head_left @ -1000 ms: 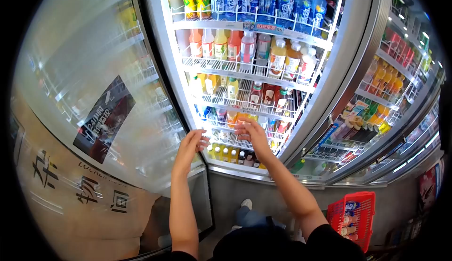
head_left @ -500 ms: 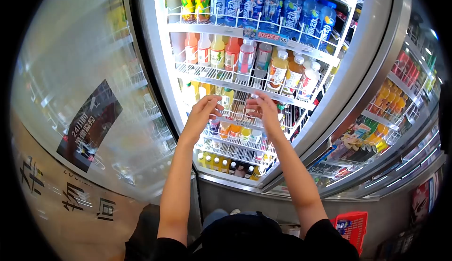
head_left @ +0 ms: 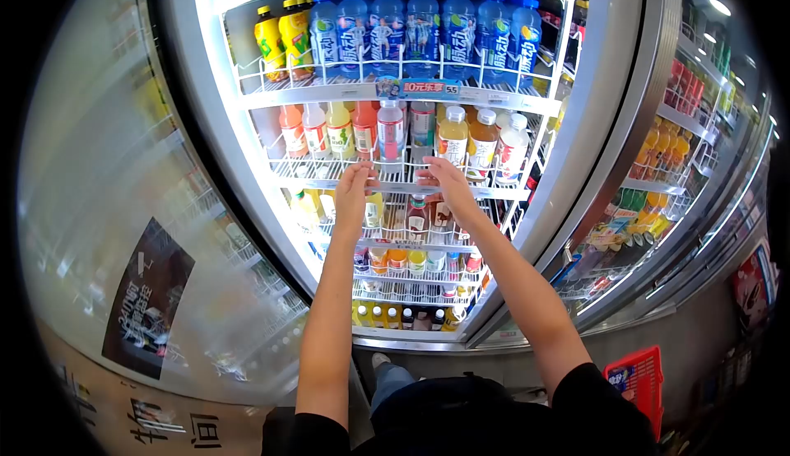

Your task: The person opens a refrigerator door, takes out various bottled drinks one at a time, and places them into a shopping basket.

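Note:
My left hand [head_left: 354, 197] and my right hand [head_left: 451, 191] are raised in front of an open drinks fridge, palms turned toward each other with a gap between. Both have loosely bent fingers, and nothing shows in either. They are level with the front rail [head_left: 398, 188] of a wire shelf; whether the fingertips touch it I cannot tell. Behind and above stand a pink-and-clear bottle [head_left: 390, 133], an amber bottle [head_left: 453, 137] and a white-labelled bottle [head_left: 513, 150]. Below, between my forearms, a dark red bottle [head_left: 417, 219] stands on a lower shelf.
Several blue bottles [head_left: 423, 32] and yellow bottles [head_left: 295, 36] fill a higher shelf. The glass door [head_left: 90, 168], with a black sticker [head_left: 148, 300], is at the left. Another fridge [head_left: 662, 184] stands at the right. A red basket [head_left: 648, 386] holding a blue package is low on the right.
The view has shifted and levelled, showing more of the upper shelves. My hands have come slightly closer together and now appear in front of the shelf rail. Both still show nothing held.

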Demonstrator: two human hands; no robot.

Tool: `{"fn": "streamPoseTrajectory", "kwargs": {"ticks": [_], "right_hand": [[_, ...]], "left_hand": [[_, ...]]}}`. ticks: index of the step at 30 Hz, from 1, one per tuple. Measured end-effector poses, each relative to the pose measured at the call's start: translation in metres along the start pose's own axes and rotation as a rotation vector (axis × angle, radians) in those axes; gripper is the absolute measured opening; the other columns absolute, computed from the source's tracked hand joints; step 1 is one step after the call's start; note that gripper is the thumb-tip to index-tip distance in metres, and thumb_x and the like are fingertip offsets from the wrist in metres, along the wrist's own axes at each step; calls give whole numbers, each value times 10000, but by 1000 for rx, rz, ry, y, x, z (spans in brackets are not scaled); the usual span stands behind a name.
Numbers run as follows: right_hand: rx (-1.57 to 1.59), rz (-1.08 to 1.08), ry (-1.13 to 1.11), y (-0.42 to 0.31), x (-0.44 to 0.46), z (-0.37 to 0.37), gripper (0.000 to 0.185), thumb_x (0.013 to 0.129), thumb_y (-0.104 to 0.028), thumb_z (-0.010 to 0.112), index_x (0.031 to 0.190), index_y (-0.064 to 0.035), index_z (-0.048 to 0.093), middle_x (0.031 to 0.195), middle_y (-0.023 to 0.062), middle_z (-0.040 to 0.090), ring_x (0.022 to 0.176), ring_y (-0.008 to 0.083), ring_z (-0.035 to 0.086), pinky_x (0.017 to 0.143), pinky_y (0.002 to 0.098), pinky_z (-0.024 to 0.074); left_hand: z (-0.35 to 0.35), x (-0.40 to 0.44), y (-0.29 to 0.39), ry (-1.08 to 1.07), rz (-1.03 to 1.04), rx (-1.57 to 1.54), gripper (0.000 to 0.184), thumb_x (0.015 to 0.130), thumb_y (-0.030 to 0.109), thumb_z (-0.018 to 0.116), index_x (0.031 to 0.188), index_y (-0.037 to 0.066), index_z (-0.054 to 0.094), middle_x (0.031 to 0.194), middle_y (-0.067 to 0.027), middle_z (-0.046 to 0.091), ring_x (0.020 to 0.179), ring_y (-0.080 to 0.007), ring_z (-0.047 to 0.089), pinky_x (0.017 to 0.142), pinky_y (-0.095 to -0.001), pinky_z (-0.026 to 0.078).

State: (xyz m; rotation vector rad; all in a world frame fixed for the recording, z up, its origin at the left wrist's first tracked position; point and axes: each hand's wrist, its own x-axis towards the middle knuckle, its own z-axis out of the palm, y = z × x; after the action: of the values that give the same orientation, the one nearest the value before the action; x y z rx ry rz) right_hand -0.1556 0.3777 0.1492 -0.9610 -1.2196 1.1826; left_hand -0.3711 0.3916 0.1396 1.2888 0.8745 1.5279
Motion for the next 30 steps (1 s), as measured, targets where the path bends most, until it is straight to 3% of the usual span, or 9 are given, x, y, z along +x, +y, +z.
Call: {"fn": "streamPoseTrajectory", "kwargs": {"ticks": [9,12,15,16,18,21,23,26,30], "right_hand": [[-146,-171,15,10,55,13,503,938,-203,517,1402,-27,439,1279,132,584,1045,187,601,621,285,569],[-120,-168,-11,23,78,23,571,922,-135,509,1464,-48,353,1402,161,489,1174,232,549,619,295,577],[-118,-164,-37,33,100,27,671,905,-68,479,1524,-61,222,1497,188,374,1260,270,498,637,305,582],[-174,-204,14,38,106,28,674,889,-95,492,1513,-50,242,1449,198,437,1125,275,581,626,325,588],[-241,-243,102,49,117,33,710,864,-137,522,1507,-30,241,1386,223,508,882,306,688,613,359,592],[-286,-188,130,60,121,37,728,857,-133,526,1511,-31,224,1379,225,515,861,294,692,585,356,586],[-282,-204,153,59,116,40,708,844,-135,536,1491,-13,276,1315,253,559,893,329,688,670,377,574],[-475,-232,194,54,112,42,622,819,-155,540,1410,5,433,1202,305,604,1087,395,622,932,384,464],[-397,-237,198,61,109,38,604,819,-158,532,1398,-4,458,1211,309,597,1119,375,613,923,379,469]], "left_hand": [[11,68,-18,-65,142,25,463,1021,389,418,1319,58,545,1229,-69,617,1135,-172,564,980,-331,393],[10,89,-21,-96,125,51,724,1005,559,330,1463,0,368,1450,-186,448,1346,-271,427,1072,-371,341],[9,109,-28,-123,25,27,803,987,617,304,1491,-8,296,1494,-225,373,1400,-315,353,1114,-398,304],[8,115,-30,-181,-23,24,819,999,614,273,1512,-23,215,1544,-198,302,1430,-284,300,1155,-398,221],[10,122,-34,-213,-46,-7,830,996,624,262,1515,-21,204,1550,-190,292,1435,-279,289,1161,-394,204],[15,127,-41,-308,-46,-12,848,992,645,202,1513,-24,203,1560,-164,276,1439,-254,275,1172,-398,177],[16,135,-50,-322,-18,61,829,997,637,164,1505,-12,242,1541,-143,319,1427,-230,293,1172,-401,177],[9,133,-49,-350,-57,14,768,1011,609,171,1474,24,354,1476,-105,424,1382,-209,354,1153,-381,202],[2,124,-49,-350,-57,-38,690,1023,555,237,1446,43,423,1421,-76,490,1318,-201,418,1121,-376,240]]}}
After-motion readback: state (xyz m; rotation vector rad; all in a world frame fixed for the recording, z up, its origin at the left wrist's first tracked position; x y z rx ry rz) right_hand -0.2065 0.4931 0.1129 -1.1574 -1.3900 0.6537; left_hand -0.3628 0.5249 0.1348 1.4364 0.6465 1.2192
